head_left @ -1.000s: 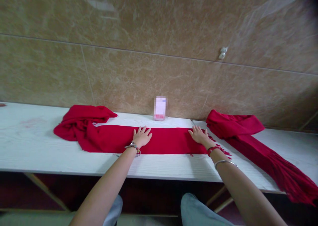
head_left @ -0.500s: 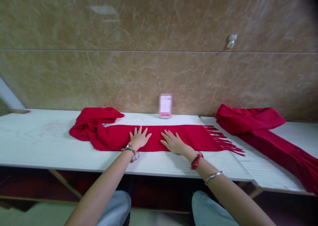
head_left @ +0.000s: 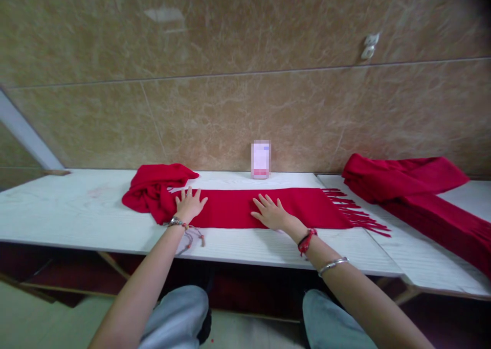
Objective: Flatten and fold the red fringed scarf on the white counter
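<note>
A red scarf [head_left: 226, 208] lies stretched along the white table, its right part flat and its fringe spread at the right end. The scarf's left part is bunched in a loose heap. My left hand [head_left: 190, 206] rests on the cloth beside that heap, fingers spread. Palm down, my right hand [head_left: 270, 213] lies on the flat stretch right of the middle, its fingers apart as well. Neither hand grips anything.
A second red scarf [head_left: 399, 180] lies folded over on the right, its fringed end toward the front edge. A blurred, phone-like upright object [head_left: 261, 160] stands against the brown tiled wall [head_left: 215, 119]. The white table [head_left: 95, 231] has a seam at right.
My left hand has slid left over the scarf toward the bunched part. My right hand stays at about the same spot on the cloth. The view has tilted slightly.
</note>
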Demonstrator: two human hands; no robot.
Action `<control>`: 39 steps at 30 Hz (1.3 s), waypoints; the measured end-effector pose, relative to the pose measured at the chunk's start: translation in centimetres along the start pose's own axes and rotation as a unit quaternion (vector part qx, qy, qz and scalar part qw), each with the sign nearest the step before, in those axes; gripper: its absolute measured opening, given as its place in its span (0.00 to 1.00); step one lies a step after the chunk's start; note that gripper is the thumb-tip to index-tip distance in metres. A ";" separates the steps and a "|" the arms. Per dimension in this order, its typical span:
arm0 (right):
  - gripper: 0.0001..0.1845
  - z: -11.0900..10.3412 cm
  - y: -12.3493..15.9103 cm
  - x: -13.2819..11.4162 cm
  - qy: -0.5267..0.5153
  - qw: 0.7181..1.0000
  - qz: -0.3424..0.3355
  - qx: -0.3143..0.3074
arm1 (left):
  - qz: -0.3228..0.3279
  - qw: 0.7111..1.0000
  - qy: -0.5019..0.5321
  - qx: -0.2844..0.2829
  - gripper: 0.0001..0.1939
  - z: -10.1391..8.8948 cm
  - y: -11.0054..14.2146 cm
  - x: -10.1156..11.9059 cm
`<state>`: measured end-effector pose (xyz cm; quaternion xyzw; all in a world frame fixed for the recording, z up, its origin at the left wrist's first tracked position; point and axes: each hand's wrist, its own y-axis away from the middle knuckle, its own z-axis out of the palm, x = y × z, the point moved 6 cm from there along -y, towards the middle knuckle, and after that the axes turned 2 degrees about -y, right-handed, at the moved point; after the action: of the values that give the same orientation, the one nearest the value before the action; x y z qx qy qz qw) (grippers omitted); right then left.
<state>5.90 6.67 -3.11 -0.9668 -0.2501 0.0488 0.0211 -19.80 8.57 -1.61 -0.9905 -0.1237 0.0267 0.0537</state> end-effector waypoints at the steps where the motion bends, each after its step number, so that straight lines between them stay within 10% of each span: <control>1: 0.32 -0.2 0.0 -0.4 0.002 1.000 -0.005 0.020 | 0.004 1.000 0.003 -0.012 0.30 0.6 -0.1 -0.5; 6: 0.27 0.0 0.5 -2.7 0.009 0.997 -0.071 0.027 | 0.046 0.998 0.010 -0.046 0.30 2.4 0.0 -1.1; 14: 0.29 -0.1 0.4 -2.4 -0.025 0.998 -0.063 0.007 | 0.157 0.987 0.005 0.044 0.26 -0.4 2.4 2.0; 18: 0.32 -0.1 0.8 -2.9 -0.042 0.997 -0.071 0.005 | 0.231 0.971 0.040 -0.039 0.27 0.6 3.2 3.8; 39: 0.19 -2.7 3.9 -5.6 0.024 0.978 -0.207 0.030 | 0.188 0.970 0.027 -0.151 0.33 1.2 2.1 4.5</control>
<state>3.19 0.49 -0.16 -0.8937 -0.4430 0.0273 0.0653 -15.07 7.79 -3.20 -0.9930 0.0636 -0.0094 -0.0995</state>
